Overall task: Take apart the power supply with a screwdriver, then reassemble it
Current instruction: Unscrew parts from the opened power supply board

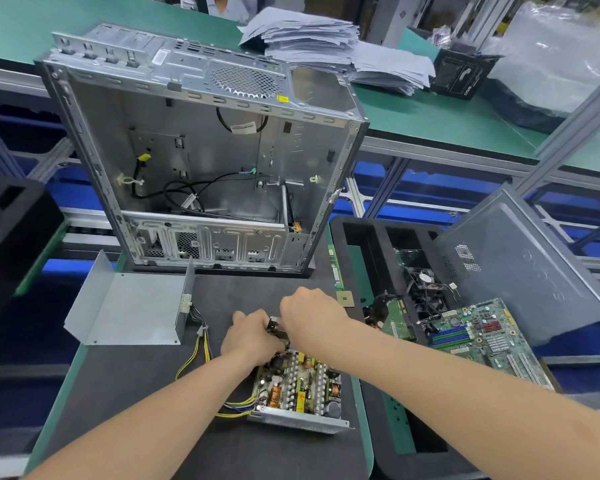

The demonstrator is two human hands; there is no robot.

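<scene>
Your two hands meet on one small dark part [276, 328], and both are closed on it. Your left hand [253, 337] wraps it from the left with fingers curled. Your right hand [309, 313] comes over the top in a loose fist and pinches the same piece. What the part is, I cannot tell; your fingers hide most of it.

The part sits at the far end of the power supply [298, 386]. The power supply lies open just under your wrists, its board of coils and capacitors bare. Its long axis runs from its near metal edge away towards your hands, so any lift or pull happens at the far end, and judging by that, the near edge will want to tip.

Yellow and dark wires [201, 344] leave the near left corner and loop away to the left, up to the metal cover [129, 306]. The cover lies open-side up, nearer your left hand. Beyond it stands the empty computer case [201, 161]. No screwdriver shows.
</scene>
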